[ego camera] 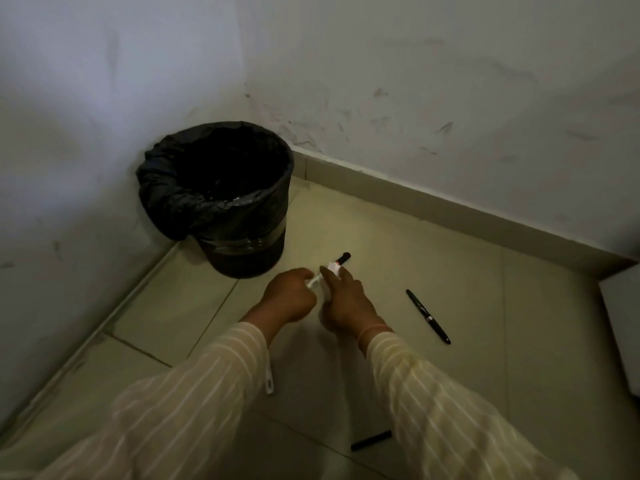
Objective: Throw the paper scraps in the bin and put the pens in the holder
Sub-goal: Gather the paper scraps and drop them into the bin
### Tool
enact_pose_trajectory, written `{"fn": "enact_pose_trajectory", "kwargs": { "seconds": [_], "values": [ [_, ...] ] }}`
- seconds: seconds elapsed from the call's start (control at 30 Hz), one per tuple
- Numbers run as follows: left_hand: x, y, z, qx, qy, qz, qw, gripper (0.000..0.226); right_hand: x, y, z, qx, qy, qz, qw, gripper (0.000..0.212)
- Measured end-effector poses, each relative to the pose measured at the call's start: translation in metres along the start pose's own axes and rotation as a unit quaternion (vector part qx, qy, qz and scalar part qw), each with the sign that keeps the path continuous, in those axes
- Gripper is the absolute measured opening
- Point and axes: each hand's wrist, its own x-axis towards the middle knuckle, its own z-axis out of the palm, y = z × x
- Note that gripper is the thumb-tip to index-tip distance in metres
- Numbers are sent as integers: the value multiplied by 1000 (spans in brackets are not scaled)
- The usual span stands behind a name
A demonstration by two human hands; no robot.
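A black bin (pixel 221 202) lined with a black bag stands in the wall corner. Just in front of it, my left hand (pixel 289 297) is closed on a white paper scrap (pixel 313 282). My right hand (pixel 346 299) grips white paper (pixel 334 270) together with a marker with a black cap (pixel 341 259) that pokes out beyond the fingers. A black pen (pixel 427 316) lies on the floor tiles to the right of my hands. Another dark pen (pixel 370 439) lies near my right sleeve. No pen holder is in view.
A small white strip (pixel 269 381) lies on the tiles under my left forearm. A pale object's edge (pixel 623 327) shows at the far right. Walls with a skirting board (pixel 450 209) close the corner behind the bin.
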Motion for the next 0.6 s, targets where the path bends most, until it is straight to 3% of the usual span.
{"fn": "enact_pose_trajectory", "kwargs": {
  "seconds": [0.2, 0.4, 0.5, 0.6],
  "values": [
    [3, -8, 14, -16, -14, -23, 1000, 62, 9, -7, 9, -73, 11, 36, 997, 74],
    [0, 6, 2, -24, 2, -4, 1000, 56, 4, 1, 0, -11, 66, 25, 997, 79],
    [-2, 17, -17, -37, 17, 11, 999, 62, -7, -18, -27, 64, 201, -42, 977, 72],
    [-6, 28, -41, -63, 32, 22, 997, 63, -17, -62, -76, 100, 368, -143, 913, 68]
  ]
}}
